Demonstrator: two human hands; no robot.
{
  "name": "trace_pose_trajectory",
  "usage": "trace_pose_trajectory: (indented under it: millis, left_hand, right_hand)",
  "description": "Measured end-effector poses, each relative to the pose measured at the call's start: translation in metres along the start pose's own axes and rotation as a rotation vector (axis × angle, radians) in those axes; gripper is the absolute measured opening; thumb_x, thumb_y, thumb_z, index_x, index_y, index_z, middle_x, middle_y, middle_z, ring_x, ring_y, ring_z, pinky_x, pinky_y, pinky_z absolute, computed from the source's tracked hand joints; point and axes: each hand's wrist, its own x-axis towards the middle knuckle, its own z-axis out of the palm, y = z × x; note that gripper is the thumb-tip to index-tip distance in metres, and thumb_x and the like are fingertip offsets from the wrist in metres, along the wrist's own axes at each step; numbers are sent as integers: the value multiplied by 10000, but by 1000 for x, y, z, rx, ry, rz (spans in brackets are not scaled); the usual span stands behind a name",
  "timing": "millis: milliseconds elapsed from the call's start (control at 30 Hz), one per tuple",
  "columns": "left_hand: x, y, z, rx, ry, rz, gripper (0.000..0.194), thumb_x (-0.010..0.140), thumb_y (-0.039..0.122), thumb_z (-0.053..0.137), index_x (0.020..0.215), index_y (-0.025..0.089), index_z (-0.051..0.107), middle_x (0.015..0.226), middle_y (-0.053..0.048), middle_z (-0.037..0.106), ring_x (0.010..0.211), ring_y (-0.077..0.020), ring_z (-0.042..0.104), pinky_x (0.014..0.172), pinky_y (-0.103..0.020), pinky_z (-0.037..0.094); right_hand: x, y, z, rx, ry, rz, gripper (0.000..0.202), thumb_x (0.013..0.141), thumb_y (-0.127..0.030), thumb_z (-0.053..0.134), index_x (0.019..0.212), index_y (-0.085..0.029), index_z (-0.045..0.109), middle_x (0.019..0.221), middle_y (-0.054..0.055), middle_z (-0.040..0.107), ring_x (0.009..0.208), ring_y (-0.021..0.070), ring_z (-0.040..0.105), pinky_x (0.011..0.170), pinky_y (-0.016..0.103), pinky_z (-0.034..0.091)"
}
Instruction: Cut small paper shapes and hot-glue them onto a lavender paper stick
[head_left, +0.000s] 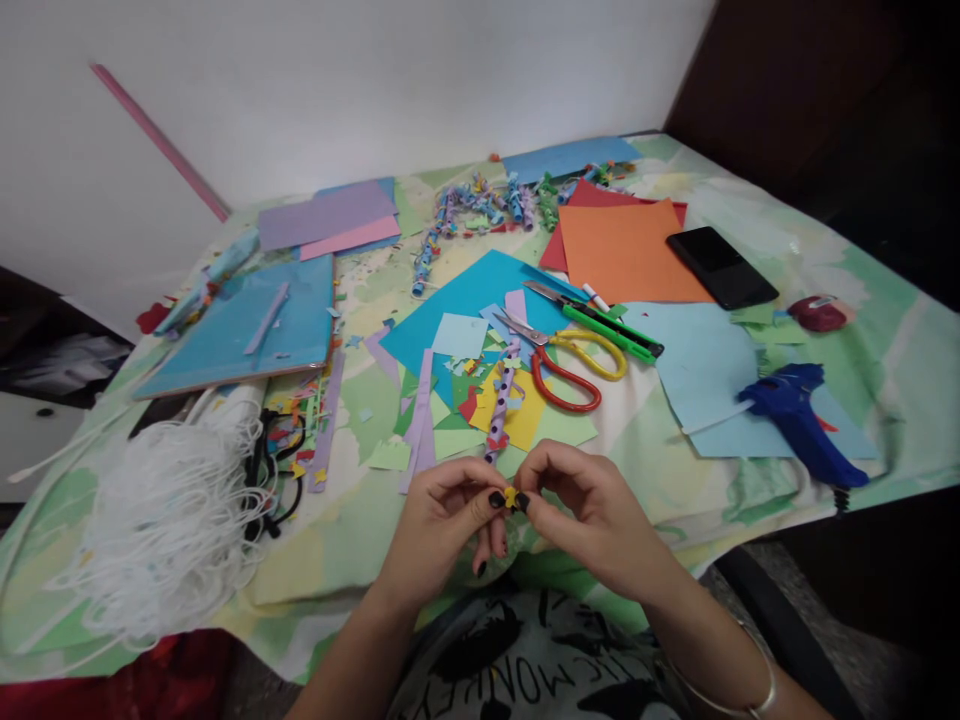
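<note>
Between the fingertips of my left hand (461, 505) and my right hand (581, 495) is a small yellow paper piece (511, 496), seemingly a cut-out flower. Both hands pinch it from either side, near the table's front edge. Just beyond them stretches a lilac paper roll (500, 410) with dark dots and small coloured paper shapes on it. Paper scraps (469, 385) and a yellow sheet (531, 412) lie around the roll. Scissors (574, 365) with one red and one yellow handle rest to its right, beside a green utility knife (611, 330).
At right are a blue glue gun (806, 420), a black phone (721, 266) and an orange sheet (630, 250). White cord (172, 530) is heaped at left below a blue pad (255, 320). Decorated paper rolls (450, 215) lie at the back. Lilac strips (421, 420) lie left of centre.
</note>
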Motion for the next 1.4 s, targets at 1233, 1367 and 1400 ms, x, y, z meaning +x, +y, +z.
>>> trace_pose_trajectory:
  millis: [1233, 1367, 1400]
  left_hand:
    - [-9, -8, 4, 306, 184, 409, 145, 815, 90, 580, 847, 191, 677, 824, -7, 610, 501, -63, 590, 415, -165, 513]
    - [-9, -7, 3, 354, 211, 421, 144, 802, 87, 592, 838, 196, 679, 814, -1, 632, 462, -61, 573, 392, -173, 498]
    - [-9, -5, 3, 403, 227, 442, 144, 795, 84, 597, 832, 195, 681, 804, -2, 643, 470, -68, 580, 389, -172, 494]
  right_hand:
    - [-4, -1, 5, -256, 88, -81, 84, 801, -115, 536, 772, -189, 510, 759, -2, 548, 725, 128, 522, 674, 272, 423]
    - [-7, -1, 3, -249, 27, -101, 120, 818, -122, 526, 735, -196, 483, 756, 2, 555, 720, 132, 529, 664, 272, 427]
    - [-8, -1, 2, -247, 22, -105, 124, 816, -121, 527, 730, -197, 481, 759, 6, 561, 724, 137, 535, 667, 276, 432]
